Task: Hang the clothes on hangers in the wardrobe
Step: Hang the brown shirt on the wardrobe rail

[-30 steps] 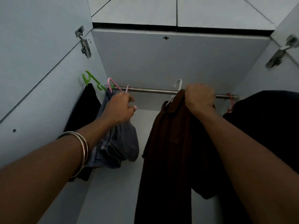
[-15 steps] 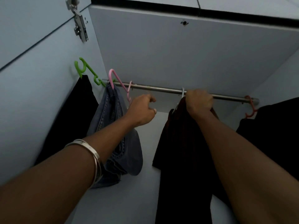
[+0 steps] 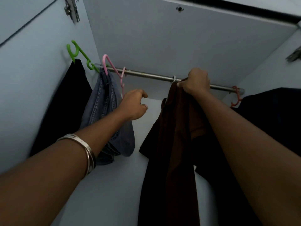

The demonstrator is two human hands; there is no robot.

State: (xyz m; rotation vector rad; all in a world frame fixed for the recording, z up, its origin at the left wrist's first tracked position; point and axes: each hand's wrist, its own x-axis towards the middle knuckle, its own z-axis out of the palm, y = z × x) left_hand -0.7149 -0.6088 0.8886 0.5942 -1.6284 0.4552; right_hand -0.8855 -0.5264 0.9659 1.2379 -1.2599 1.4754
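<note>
Two hands reached up into the wardrobe. Her right hand point(image 3: 194, 82) was curled tight on the top of a brown garment point(image 3: 172, 144) just under the rail point(image 3: 154, 76), where a white hanger hook point(image 3: 174, 78) looped over the metal beside the knuckles. Her left hand point(image 3: 134, 106) hung free below the rail with its fingers loosely bent, holding nothing, between the brown garment and the jeans.

Four hangers could be counted along the single rail: a green hanger point(image 3: 76, 53) at the far left, a pink hanger point(image 3: 114, 69) next to it, the white one in the middle, and a red hanger point(image 3: 236, 97) at the right end. Four garments hung there too: a black garment point(image 3: 65, 108) against the left wall under the green hanger, blue-grey jeans point(image 3: 104, 108) folded over the pink one, the brown garment, and another dark garment point(image 3: 273, 115) at the right by the red hanger.

Two metal bangles point(image 3: 88, 150) sat on the left wrist. Two door hinges showed, one hinge point(image 3: 71, 8) at upper left and a second hinge point(image 3: 294, 54) at the right edge. No brand, label or writing could be read anywhere.
</note>
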